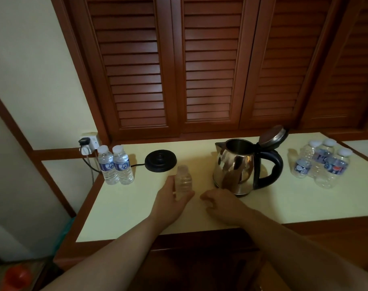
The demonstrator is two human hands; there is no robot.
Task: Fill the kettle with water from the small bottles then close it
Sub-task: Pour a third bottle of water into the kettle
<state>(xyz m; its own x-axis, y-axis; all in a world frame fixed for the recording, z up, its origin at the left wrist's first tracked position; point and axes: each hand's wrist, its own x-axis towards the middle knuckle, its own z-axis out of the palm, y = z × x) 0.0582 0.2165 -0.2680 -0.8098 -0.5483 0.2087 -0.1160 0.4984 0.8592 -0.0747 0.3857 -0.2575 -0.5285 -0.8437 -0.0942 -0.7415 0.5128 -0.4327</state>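
Observation:
A steel kettle with a black handle stands on the pale counter, its lid tipped up and open. My left hand grips a small clear bottle, which is blurred and shows no white cap; it is upright just left of the kettle. My right hand hovers beside it, in front of the kettle, with its fingers curled; whether they hold anything is hidden. Two capped, full bottles stand at the back left.
The black kettle base sits behind the held bottle, its cord running to a wall socket. Several capped bottles are grouped at the right end. Wooden louvred doors rise behind the counter.

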